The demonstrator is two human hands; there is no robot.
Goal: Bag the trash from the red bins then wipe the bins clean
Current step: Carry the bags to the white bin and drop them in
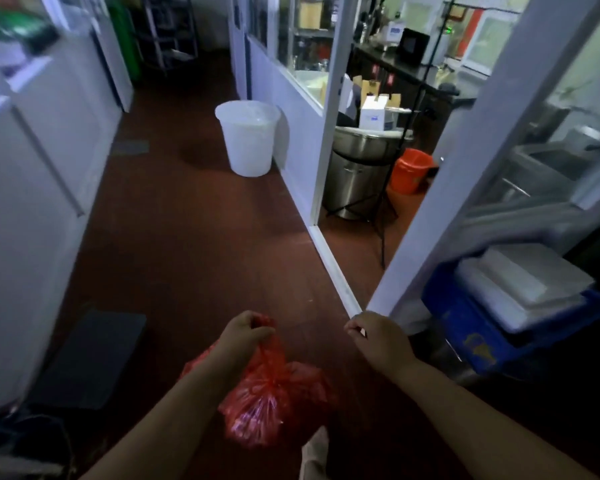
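Open red-brown floor runs ahead between white partitions; doorway right, white bucket beside the wall. Left hand grips the gathered neck of a red trash bag, which hangs below. Right hand curled, empty.

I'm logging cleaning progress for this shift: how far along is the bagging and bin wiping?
Done, by the look of it: some trash sits in a tied red plastic bag. In hand: the left hand grips the bag's neck, carrying it along the corridor; the right hand is curled and seems to hold nothing. Left: an orange-red bin stands in the side room, and no wiping cloth is visible.
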